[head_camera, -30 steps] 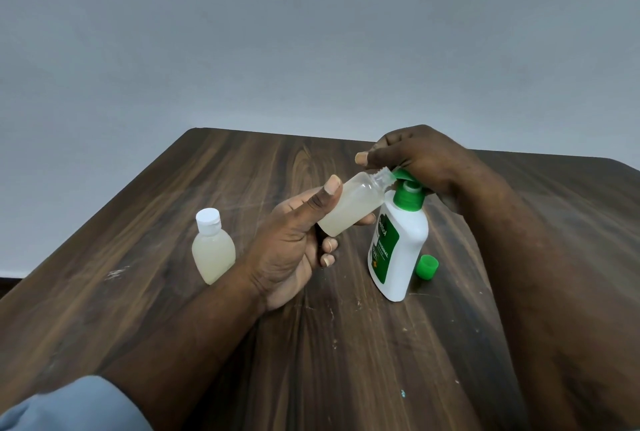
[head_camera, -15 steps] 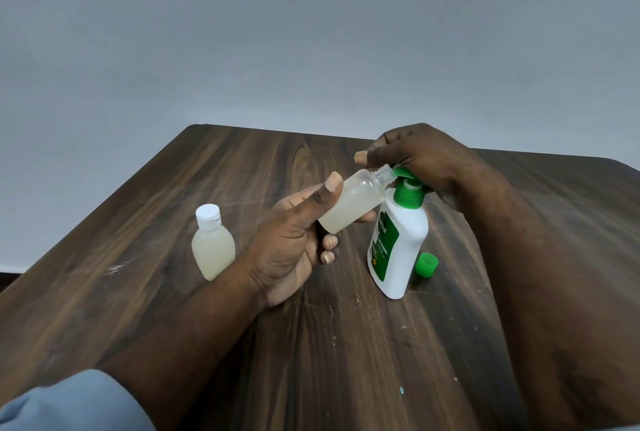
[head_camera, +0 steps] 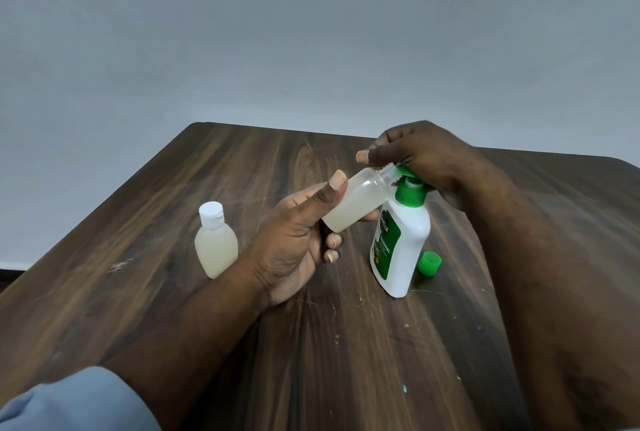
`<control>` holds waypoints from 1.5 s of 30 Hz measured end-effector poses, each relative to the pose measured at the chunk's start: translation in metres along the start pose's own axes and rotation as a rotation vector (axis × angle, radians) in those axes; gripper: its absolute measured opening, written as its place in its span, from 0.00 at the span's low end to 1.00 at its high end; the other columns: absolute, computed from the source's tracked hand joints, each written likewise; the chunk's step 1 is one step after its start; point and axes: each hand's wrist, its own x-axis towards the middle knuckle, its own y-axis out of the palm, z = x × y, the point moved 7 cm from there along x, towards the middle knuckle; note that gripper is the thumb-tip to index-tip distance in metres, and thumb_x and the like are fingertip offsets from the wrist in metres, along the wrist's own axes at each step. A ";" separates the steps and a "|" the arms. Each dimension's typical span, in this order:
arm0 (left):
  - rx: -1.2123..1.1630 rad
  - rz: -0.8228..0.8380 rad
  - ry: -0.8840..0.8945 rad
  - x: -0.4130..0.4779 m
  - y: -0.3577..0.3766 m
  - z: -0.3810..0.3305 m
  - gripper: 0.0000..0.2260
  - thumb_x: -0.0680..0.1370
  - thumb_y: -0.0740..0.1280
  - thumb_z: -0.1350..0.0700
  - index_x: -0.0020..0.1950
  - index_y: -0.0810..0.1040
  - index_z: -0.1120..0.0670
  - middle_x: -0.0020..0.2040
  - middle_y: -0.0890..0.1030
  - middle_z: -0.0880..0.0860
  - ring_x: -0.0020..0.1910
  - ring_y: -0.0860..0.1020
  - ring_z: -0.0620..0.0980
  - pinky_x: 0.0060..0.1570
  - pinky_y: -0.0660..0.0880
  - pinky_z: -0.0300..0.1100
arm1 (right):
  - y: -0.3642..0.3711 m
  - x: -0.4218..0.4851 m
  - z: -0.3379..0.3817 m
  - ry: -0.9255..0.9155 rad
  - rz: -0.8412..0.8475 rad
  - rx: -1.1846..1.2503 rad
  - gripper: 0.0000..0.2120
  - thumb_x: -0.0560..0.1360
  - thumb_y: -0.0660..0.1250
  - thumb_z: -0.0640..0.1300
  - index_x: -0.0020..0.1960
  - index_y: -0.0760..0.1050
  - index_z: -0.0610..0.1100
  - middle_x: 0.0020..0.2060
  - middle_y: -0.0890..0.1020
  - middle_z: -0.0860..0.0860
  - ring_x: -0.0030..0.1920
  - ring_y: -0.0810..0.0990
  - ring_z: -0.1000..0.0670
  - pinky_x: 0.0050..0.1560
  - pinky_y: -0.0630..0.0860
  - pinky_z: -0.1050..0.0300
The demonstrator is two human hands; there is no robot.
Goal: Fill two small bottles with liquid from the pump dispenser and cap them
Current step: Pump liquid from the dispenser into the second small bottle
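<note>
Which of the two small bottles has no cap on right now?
The small translucent bottle tilted in the left hand, open neck at the green pump. The other small bottle stands on the wooden table, white cap on.

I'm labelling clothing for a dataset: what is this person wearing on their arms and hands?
A pale blue-grey sleeve shows on the left arm at the bottom edge of view; the forearm beyond it is bare. The right arm shows no sleeve in frame. The left hand and right hand are bare: no gloves, rings, watch or bracelet visible.
</note>
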 end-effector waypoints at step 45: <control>0.010 -0.006 -0.008 -0.001 0.001 0.001 0.22 0.75 0.67 0.41 0.63 0.80 0.53 0.51 0.86 0.60 0.29 0.69 0.42 0.27 0.70 0.35 | -0.007 -0.002 0.001 -0.014 -0.020 0.047 0.12 0.72 0.80 0.49 0.42 0.80 0.43 0.37 0.82 0.42 0.40 0.77 0.46 0.44 0.74 0.50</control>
